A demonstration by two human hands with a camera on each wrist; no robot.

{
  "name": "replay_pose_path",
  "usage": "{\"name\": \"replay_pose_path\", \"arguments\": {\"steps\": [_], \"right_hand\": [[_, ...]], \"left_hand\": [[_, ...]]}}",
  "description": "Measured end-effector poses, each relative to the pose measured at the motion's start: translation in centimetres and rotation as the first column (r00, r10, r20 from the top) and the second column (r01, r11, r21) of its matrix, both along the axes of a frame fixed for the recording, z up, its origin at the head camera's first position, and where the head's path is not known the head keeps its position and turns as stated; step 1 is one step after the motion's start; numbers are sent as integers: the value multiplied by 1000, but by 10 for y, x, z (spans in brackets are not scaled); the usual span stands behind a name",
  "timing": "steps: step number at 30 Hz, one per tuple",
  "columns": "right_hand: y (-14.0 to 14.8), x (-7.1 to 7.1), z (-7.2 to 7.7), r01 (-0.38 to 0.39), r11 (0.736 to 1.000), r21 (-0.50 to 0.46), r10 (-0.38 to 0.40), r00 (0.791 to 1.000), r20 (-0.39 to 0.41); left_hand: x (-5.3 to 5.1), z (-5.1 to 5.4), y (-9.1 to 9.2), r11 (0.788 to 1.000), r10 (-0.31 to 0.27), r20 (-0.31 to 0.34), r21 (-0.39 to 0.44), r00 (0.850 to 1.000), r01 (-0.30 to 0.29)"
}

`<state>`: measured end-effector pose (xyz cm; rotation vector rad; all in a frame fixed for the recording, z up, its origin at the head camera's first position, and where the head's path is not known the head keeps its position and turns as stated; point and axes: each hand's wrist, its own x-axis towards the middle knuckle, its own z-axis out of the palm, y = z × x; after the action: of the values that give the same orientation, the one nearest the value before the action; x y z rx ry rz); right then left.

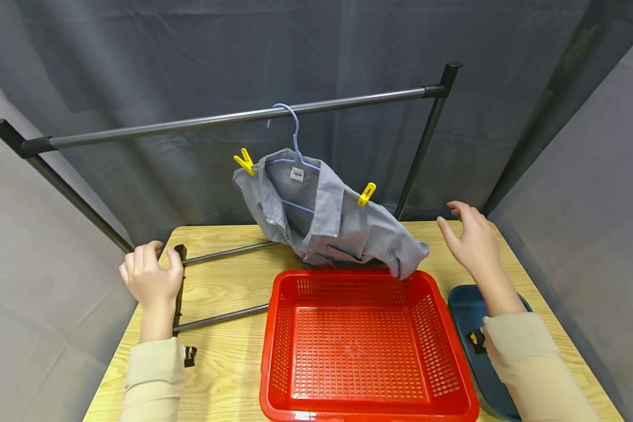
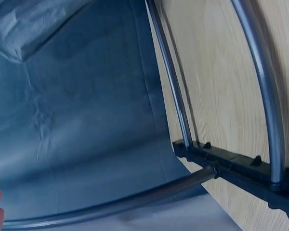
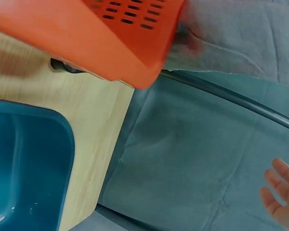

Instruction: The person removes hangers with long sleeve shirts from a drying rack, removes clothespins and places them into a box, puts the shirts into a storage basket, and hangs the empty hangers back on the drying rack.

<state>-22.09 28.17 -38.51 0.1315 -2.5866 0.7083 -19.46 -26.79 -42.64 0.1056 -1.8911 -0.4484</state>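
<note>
1. The left-hand grip is loosely spread, thumb apart, holding nothing, near the left foot of the rack; the right-hand grip is wide and bare too, well apart from the cloth.
2. The grey shirt is on a blue hanger hooked over the rail, a yellow clip at one shoulder and another clip at the other.
3. The shirt slants, and a sideways knock could slide the hook along the bare rail or set it swinging.
4. The low sleeve reaches the far rim of the red basket; whether they touch is hard to judge. If they do, pulling the basket might drag the cloth from its clips.
5. A careless left arm could bump the foot and shift the rack on the tabletop.
6. The right forearm passes above the blue tray; dropping low could jog it.
</note>
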Motion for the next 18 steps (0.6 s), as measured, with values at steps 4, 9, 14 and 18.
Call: {"name": "replay_pose_path", "arguments": {"steps": [4, 9, 14, 18], "right_hand": [[0, -12, 5, 6, 1000, -12, -7, 1000, -22], [-2, -26, 13, 18, 1000, -11, -18, 1000, 24], [-5, -37, 21, 13, 1000, -14, -13, 998, 59], [-10, -46, 26, -2, 1000, -8, 2, 998, 68]], "left_hand": [[-1, 4, -8, 999, 27, -18, 42, 999, -27], [-2, 7, -22, 993, 76, -15, 94, 997, -75], [-4, 8, -32, 981, 137, 18, 136, 990, -138], [-2, 9, -37, 962, 190, 79, 186, 979, -202]]}}
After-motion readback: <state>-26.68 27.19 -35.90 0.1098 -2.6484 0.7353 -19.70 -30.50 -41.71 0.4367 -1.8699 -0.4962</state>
